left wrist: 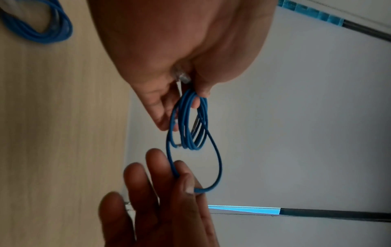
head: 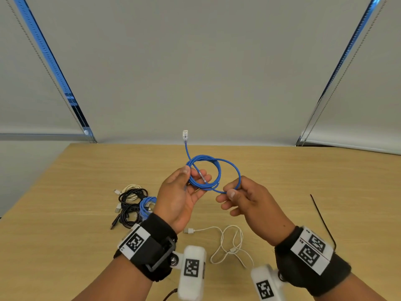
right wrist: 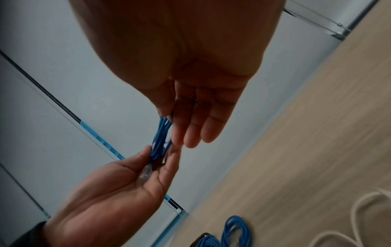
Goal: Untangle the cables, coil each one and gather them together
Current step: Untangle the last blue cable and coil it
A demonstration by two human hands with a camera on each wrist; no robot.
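A blue network cable is wound into several loops above the wooden table. My left hand pinches the bundled loops between thumb and fingers, palm up. My right hand pinches the outermost, wider loop between thumb and forefinger, its other fingers loosely spread. One clear plug end sticks up past the coil; another clear plug lies in my left palm. A loose white USB cable sprawls on the table below my hands.
A pile of coiled cables lies at the left: black, white and a second blue coil. A black cable tie lies to the right. Grey window blinds stand behind the table's far edge.
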